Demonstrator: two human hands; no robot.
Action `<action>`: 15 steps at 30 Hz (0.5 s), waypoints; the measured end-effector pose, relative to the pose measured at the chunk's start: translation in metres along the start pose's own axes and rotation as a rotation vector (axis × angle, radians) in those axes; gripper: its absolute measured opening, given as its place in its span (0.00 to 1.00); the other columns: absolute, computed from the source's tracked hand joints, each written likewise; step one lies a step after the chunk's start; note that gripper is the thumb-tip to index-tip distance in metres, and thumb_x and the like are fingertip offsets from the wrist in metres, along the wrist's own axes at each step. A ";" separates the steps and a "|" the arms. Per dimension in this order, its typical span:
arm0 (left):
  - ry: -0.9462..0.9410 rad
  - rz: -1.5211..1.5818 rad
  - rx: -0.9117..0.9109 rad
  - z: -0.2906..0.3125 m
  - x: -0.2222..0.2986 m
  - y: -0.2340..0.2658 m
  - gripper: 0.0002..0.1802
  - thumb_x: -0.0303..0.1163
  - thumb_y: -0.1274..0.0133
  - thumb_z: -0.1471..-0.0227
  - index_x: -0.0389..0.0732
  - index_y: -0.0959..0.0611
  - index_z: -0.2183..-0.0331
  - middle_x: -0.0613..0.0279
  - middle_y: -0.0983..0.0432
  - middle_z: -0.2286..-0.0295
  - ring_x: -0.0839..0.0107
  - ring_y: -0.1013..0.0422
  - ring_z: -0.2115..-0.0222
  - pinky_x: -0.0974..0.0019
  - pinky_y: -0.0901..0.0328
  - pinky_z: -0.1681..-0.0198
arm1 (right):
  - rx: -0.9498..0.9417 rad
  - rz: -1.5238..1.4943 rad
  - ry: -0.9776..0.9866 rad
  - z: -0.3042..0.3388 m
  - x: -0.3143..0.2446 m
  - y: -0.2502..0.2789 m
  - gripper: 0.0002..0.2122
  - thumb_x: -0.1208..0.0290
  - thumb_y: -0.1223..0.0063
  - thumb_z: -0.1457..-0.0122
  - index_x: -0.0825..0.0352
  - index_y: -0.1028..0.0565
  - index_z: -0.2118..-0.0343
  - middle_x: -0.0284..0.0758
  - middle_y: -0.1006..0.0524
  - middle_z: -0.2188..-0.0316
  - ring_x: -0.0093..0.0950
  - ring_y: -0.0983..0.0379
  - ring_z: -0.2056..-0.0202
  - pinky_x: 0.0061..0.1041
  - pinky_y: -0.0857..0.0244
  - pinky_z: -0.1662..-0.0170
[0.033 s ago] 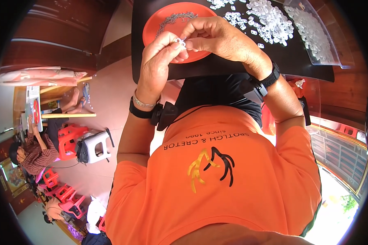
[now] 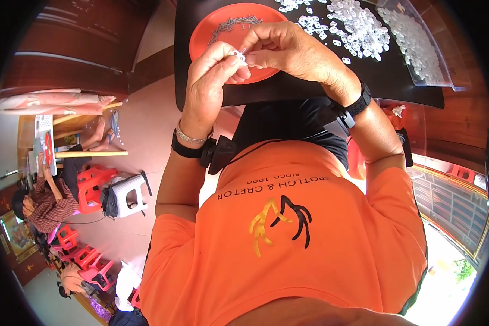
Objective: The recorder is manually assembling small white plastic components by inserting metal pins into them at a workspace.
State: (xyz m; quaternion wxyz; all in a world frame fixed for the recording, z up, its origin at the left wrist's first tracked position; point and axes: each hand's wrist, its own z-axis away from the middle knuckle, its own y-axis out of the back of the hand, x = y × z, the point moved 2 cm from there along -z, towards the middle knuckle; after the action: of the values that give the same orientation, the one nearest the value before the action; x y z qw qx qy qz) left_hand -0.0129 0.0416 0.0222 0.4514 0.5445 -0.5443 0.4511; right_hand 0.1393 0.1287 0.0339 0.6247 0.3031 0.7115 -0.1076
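My left hand (image 2: 209, 73) pinches a small white plastic piece (image 2: 238, 56) with round holes between thumb and fingertips. Close against it, my right hand (image 2: 296, 54) holds a thin grey screw (image 2: 243, 50) between thumb and forefinger, its tip at the piece. The fingers partly hide both parts, and I cannot tell how deep the screw sits. Both hands are over the near part of a round red plate (image 2: 201, 32). On the plate, grey screws (image 2: 231, 24) lie in a curved heap, with a few apart from it.
Right of the plate, many clear plastic pieces (image 2: 358, 27) lie spread on the black table (image 2: 309, 89). A transparent bin (image 2: 418, 49) full of similar pieces stands at the far right. Away to the left, a person in a striped top (image 2: 54, 209) sits near red stools (image 2: 95, 187) and a white stool (image 2: 130, 195).
The white plastic piece has tilted very slightly in my left fingers, and the screw has shifted a little with it. All else stays the same.
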 end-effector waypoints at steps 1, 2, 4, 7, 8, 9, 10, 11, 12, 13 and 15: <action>0.003 0.042 0.019 0.000 0.001 0.000 0.12 0.35 0.57 0.43 0.36 0.26 0.72 0.62 0.26 0.77 0.78 0.32 0.75 0.75 0.37 0.69 | -0.006 -0.054 -0.021 -0.001 0.002 0.000 0.08 0.74 0.45 0.45 0.69 0.24 0.63 0.30 0.24 0.69 0.20 0.28 0.67 0.20 0.33 0.60; 0.006 0.084 0.037 0.001 0.001 0.000 0.12 0.35 0.57 0.43 0.36 0.26 0.73 0.61 0.26 0.77 0.77 0.31 0.76 0.75 0.37 0.70 | -0.012 -0.107 -0.042 -0.001 0.004 0.000 0.08 0.74 0.45 0.46 0.69 0.24 0.64 0.30 0.24 0.70 0.19 0.28 0.68 0.19 0.34 0.61; 0.001 0.155 0.070 0.002 0.002 0.000 0.12 0.34 0.57 0.44 0.36 0.27 0.73 0.60 0.26 0.78 0.77 0.31 0.76 0.75 0.37 0.70 | 0.042 -0.224 -0.085 -0.001 0.005 0.001 0.08 0.75 0.45 0.46 0.69 0.24 0.64 0.30 0.24 0.71 0.19 0.29 0.69 0.18 0.34 0.61; 0.010 0.217 0.146 0.007 -0.002 -0.001 0.11 0.32 0.58 0.44 0.37 0.27 0.74 0.60 0.26 0.80 0.77 0.33 0.79 0.75 0.39 0.73 | 0.139 -0.370 -0.108 0.000 0.006 0.000 0.08 0.73 0.43 0.47 0.69 0.23 0.65 0.29 0.24 0.73 0.17 0.29 0.71 0.16 0.34 0.63; 0.030 0.193 0.163 0.010 -0.003 -0.002 0.11 0.32 0.58 0.45 0.37 0.27 0.74 0.60 0.26 0.80 0.78 0.34 0.80 0.75 0.40 0.73 | 0.178 -0.403 -0.118 0.000 0.007 0.000 0.08 0.75 0.44 0.46 0.69 0.24 0.64 0.30 0.23 0.72 0.18 0.28 0.70 0.16 0.33 0.62; 0.028 0.178 0.173 0.012 -0.003 -0.006 0.10 0.32 0.58 0.45 0.37 0.27 0.74 0.62 0.27 0.81 0.79 0.34 0.80 0.76 0.41 0.74 | 0.217 -0.436 -0.128 0.000 0.008 0.000 0.08 0.76 0.45 0.46 0.70 0.24 0.62 0.32 0.22 0.71 0.18 0.27 0.69 0.16 0.33 0.61; 0.042 0.172 0.178 0.014 -0.002 -0.009 0.10 0.32 0.57 0.45 0.37 0.27 0.74 0.62 0.27 0.81 0.79 0.35 0.80 0.76 0.41 0.74 | 0.216 -0.437 -0.128 0.001 0.006 -0.002 0.08 0.76 0.45 0.46 0.70 0.24 0.62 0.32 0.22 0.71 0.18 0.27 0.69 0.16 0.33 0.61; 0.057 0.165 0.184 0.015 -0.002 -0.012 0.10 0.31 0.57 0.45 0.37 0.27 0.74 0.63 0.28 0.81 0.80 0.35 0.80 0.76 0.41 0.74 | 0.239 -0.418 -0.123 0.002 0.003 -0.004 0.08 0.76 0.45 0.45 0.70 0.24 0.62 0.32 0.22 0.72 0.18 0.27 0.70 0.16 0.33 0.62; 0.048 0.184 0.187 0.016 -0.004 -0.012 0.09 0.31 0.56 0.46 0.37 0.27 0.74 0.64 0.28 0.82 0.81 0.36 0.80 0.77 0.42 0.74 | 0.261 -0.399 -0.119 0.003 0.001 -0.005 0.08 0.76 0.45 0.45 0.70 0.23 0.63 0.33 0.22 0.72 0.18 0.27 0.70 0.17 0.32 0.62; 0.047 0.184 0.186 0.016 -0.005 -0.013 0.09 0.31 0.56 0.46 0.37 0.27 0.74 0.64 0.28 0.82 0.81 0.36 0.80 0.77 0.42 0.74 | 0.262 -0.398 -0.118 0.005 0.000 -0.006 0.08 0.76 0.45 0.45 0.70 0.23 0.63 0.33 0.22 0.72 0.18 0.27 0.70 0.17 0.32 0.62; 0.023 0.109 0.246 0.016 -0.006 -0.014 0.08 0.30 0.55 0.46 0.37 0.27 0.75 0.65 0.29 0.82 0.82 0.37 0.81 0.77 0.42 0.75 | 0.266 -0.400 -0.079 0.006 -0.002 -0.007 0.07 0.76 0.45 0.45 0.70 0.23 0.63 0.33 0.22 0.73 0.18 0.26 0.71 0.17 0.32 0.62</action>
State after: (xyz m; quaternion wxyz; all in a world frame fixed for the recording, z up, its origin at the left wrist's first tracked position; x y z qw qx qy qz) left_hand 0.0006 0.0266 0.0132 0.3621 0.5601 -0.5084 0.5447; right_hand 0.1401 0.1191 0.0327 0.5730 0.2312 0.7119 -0.3338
